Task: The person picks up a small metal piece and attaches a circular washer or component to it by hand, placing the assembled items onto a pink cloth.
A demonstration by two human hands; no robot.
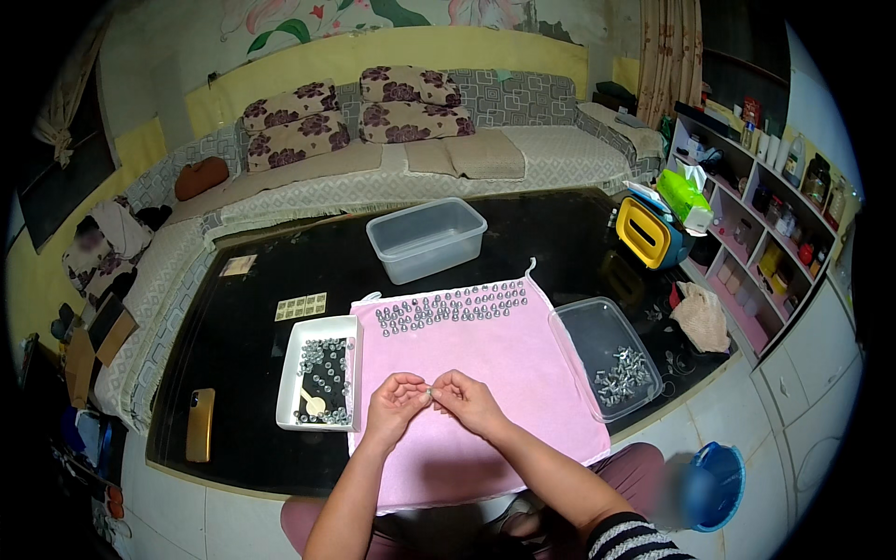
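My left hand and my right hand meet above the pink cloth, both closed in a pinch, fingertips together. Between the fingertips is something too small to make out. Beyond them, several rows of small shiny silver-grey knob-like pieces stand on the cloth. By my left hand is a white tray holding clear round pieces and a cream-coloured spoon. On the right, a clear plastic lid carries a heap of silver screw-like metal parts.
An open clear plastic box stands behind the cloth on the black table. A gold phone lies at the left, near a small printed card. A yellow-and-blue tissue box is at the far right; a blue bucket stands on the floor.
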